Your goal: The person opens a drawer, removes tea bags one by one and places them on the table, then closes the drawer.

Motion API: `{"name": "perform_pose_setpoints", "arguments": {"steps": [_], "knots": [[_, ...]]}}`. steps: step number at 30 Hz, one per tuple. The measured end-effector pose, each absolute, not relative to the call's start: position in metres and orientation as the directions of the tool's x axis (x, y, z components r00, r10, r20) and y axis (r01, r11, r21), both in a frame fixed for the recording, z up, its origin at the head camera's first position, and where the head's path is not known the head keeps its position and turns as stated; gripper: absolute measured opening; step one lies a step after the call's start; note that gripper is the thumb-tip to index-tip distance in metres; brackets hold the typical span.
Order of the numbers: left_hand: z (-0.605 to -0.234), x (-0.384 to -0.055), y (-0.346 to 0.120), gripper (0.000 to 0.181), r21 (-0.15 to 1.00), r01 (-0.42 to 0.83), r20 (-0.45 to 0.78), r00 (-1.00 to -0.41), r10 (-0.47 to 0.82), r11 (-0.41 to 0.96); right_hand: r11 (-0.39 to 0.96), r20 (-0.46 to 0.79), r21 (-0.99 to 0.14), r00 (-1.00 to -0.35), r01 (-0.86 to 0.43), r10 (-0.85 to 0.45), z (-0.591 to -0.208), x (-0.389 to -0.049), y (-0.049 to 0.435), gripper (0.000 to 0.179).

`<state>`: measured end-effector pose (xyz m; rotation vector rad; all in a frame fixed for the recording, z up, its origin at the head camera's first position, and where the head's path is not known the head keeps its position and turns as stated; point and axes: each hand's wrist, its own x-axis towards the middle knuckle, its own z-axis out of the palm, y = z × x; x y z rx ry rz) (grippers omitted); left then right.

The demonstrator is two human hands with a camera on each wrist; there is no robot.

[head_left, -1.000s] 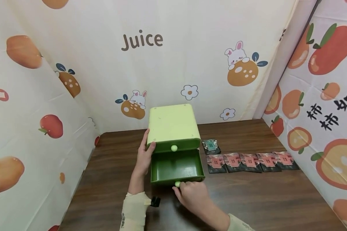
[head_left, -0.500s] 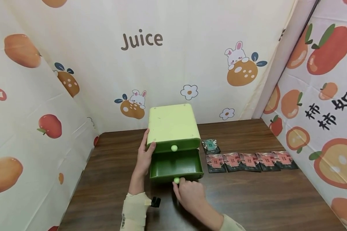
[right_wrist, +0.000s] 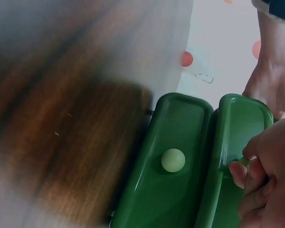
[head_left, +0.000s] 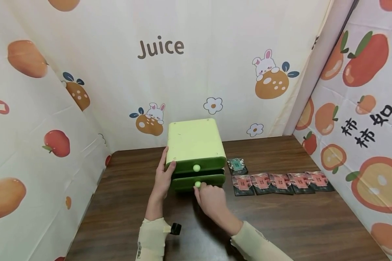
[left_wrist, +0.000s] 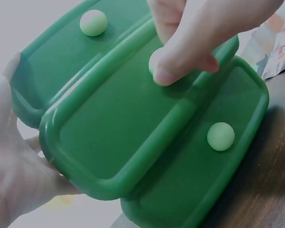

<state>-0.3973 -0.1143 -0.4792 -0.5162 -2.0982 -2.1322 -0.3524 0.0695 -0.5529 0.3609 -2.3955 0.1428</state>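
A small pale-green drawer cabinet (head_left: 196, 139) with dark-green fronts stands on the table. My left hand (head_left: 162, 179) holds its left side, thumb over the front corner and fingers along the side wall. With my right hand (head_left: 212, 199) I pinch the round knob (head_left: 197, 184) of the middle drawer (left_wrist: 109, 118), which sticks out a little. The top drawer (head_left: 183, 166) looks shut. In the left wrist view, the bottom drawer (left_wrist: 180, 180) shows its own pale knob (left_wrist: 221, 136), set back behind the middle front. The inside of the middle drawer is mostly hidden.
Right of the cabinet, several dark packets with red labels (head_left: 281, 183) lie in an overlapping row. A packet with a teal label (head_left: 237, 166) lies just behind them. Fruit-printed cloth (head_left: 196, 72) hangs behind and at both sides of the wooden table (head_left: 281, 224).
My right hand has pushed the middle drawer inward by its knob, from well pulled out to only slightly out. My left hand has stayed on the cabinet's side.
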Motion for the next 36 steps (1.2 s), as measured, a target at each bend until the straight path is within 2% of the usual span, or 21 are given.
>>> {"name": "perform_pose_setpoints", "arguments": {"steps": [10,17,26,29,33,36], "knots": [[-0.48,-0.397,-0.113,0.063,0.952,0.301,0.305,-0.939,0.159,-0.049,0.966,0.613,-0.021,-0.767,-0.258,-0.191,-0.547,-0.368,0.069,0.046],[-0.479,-0.397,-0.113,0.063,0.952,0.299,0.305,-0.94,0.152,-0.057,0.971,0.622,-0.023,-0.764,-0.236,-0.171,-0.549,-0.37,0.066,0.045],[-0.476,-0.395,-0.116,0.064,0.965,0.258,0.262,-0.951,0.164,-0.044,0.961,0.627,-0.045,-0.757,-0.273,-0.186,-0.553,-0.372,0.069,0.048],[-0.472,-0.394,-0.119,0.066,0.977,0.214,0.214,-0.957,0.197,-0.02,0.96,0.556,-0.086,-0.812,-0.268,-0.177,-0.556,-0.369,0.07,0.054],[-0.472,-0.398,-0.125,0.067,0.991,0.129,0.129,-0.959,0.254,-0.017,0.958,0.397,-0.174,-0.906,-0.229,-0.144,-0.563,-0.366,0.07,0.063],[-0.474,-0.402,-0.127,0.067,0.998,0.054,0.061,-0.958,0.282,-0.032,0.958,0.333,-0.201,-0.934,-0.203,-0.128,-0.569,-0.368,0.07,0.065]]}}
